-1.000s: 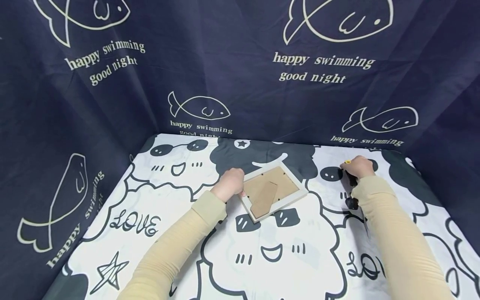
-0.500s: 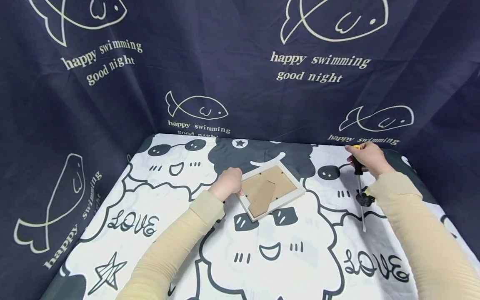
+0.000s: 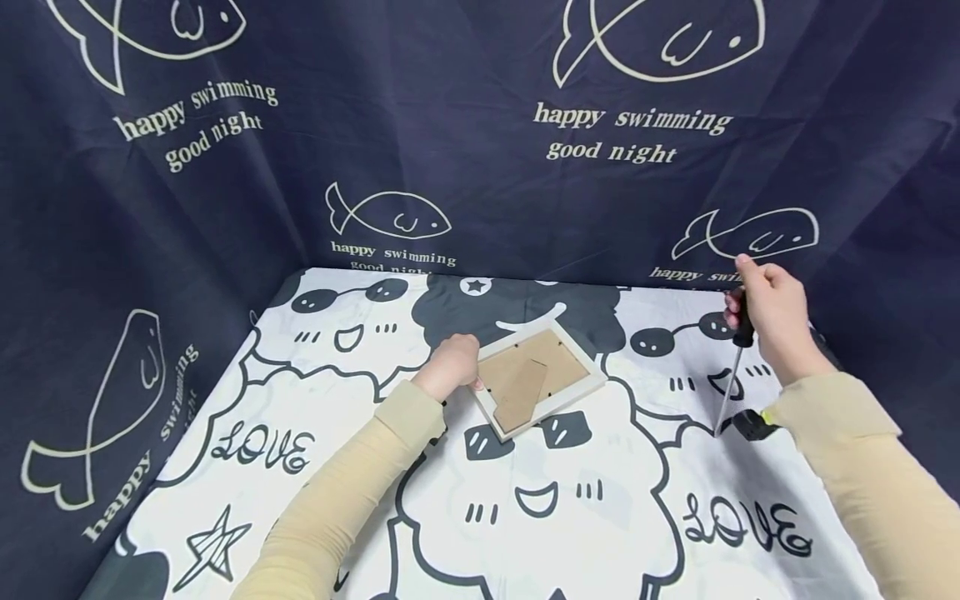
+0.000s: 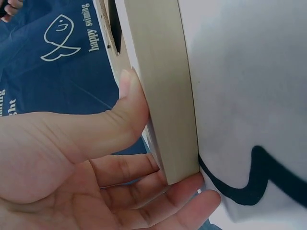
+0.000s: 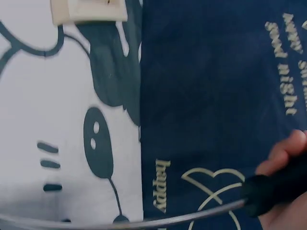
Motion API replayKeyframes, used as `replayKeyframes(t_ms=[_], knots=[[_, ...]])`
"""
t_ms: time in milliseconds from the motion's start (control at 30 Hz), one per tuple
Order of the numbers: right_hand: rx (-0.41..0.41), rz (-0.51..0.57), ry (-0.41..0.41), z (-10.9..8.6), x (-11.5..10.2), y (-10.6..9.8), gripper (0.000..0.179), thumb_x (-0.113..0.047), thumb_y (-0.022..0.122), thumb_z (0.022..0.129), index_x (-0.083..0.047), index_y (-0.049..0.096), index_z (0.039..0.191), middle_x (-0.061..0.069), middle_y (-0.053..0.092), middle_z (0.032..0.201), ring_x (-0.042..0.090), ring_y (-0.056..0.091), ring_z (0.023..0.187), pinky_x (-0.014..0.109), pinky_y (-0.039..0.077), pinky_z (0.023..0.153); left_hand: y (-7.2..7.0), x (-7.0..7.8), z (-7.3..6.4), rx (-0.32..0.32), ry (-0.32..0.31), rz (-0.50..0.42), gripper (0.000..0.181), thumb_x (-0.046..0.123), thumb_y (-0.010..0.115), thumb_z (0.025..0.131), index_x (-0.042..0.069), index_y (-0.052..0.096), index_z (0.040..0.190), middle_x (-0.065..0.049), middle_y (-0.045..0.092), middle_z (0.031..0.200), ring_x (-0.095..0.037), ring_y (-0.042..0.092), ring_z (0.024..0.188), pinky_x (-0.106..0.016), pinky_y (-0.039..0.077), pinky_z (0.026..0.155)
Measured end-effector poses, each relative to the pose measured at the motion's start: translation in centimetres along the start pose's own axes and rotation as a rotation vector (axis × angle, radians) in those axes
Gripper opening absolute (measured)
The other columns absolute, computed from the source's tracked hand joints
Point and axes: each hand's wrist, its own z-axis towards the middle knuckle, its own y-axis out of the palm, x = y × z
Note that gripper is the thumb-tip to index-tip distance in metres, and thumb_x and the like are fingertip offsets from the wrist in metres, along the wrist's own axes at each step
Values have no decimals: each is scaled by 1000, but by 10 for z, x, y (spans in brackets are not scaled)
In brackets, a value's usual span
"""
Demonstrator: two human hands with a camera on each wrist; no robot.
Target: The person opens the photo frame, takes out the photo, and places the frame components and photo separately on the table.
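A picture frame [image 3: 551,387] with a pale border lies back side up on the printed cloth, its brown backing and stand flap showing. My left hand [image 3: 452,367] grips its left corner. In the left wrist view the thumb [image 4: 125,103] presses the frame's edge [image 4: 163,86] while the fingers curl around the corner below. Well to the right, my right hand [image 3: 776,312] holds a screwdriver [image 3: 743,329] by its black handle, the long metal shaft slanting down and left. The right wrist view shows the handle [image 5: 261,194] in the fingers and the shaft crossing the bottom.
Dark blue curtains [image 3: 480,167] with fish drawings and lettering rise behind and at both sides of the table. White cloth [image 3: 600,533] with black cartoon prints covers the tabletop. A black device [image 3: 752,425] sits under the right cuff.
My right hand has risen with the screwdriver and shifted right, bringing the shaft into plain view. My left hand and the picture frame have stayed in place.
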Motion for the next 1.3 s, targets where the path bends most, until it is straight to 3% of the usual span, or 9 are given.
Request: replayKeyframes(t_ms=[300,500,667,967,1300], knots=[[-47,609,-178,-38,-20,7,38,-14,59,93,6,47,63,10,45,48,15,40,37,24,22,33,-1,-1,-3,-11,9,-13,60,29,81,66,-3,62,113,-18,66,104,-28,64,85,-38,55,75],[-125,879,-348,-59,-30,15,44,-6,38,99,7,33,57,12,37,47,20,29,39,26,14,39,-1,-2,-3,-1,2,-5,62,31,82,64,-2,63,113,-18,65,106,-28,63,86,-38,54,75],[-228,1091,-383,-70,-40,22,50,-17,22,100,5,26,55,16,31,43,24,27,39,29,18,38,-1,-3,-3,11,-2,7,63,34,82,63,-1,64,112,-17,66,107,-27,63,86,-38,54,76],[-250,1309,-379,-82,-49,40,45,-21,14,91,-1,24,52,12,27,40,23,26,33,30,15,37,-2,-3,-4,15,6,6,63,34,82,64,-1,63,113,-17,65,109,-27,63,87,-37,54,77],[-314,1317,-444,-84,-36,71,42,-21,9,84,-3,23,48,9,32,37,20,27,30,28,16,34,7,-7,11,17,5,20,64,37,85,62,0,65,111,-17,65,109,-28,63,87,-37,53,75]])
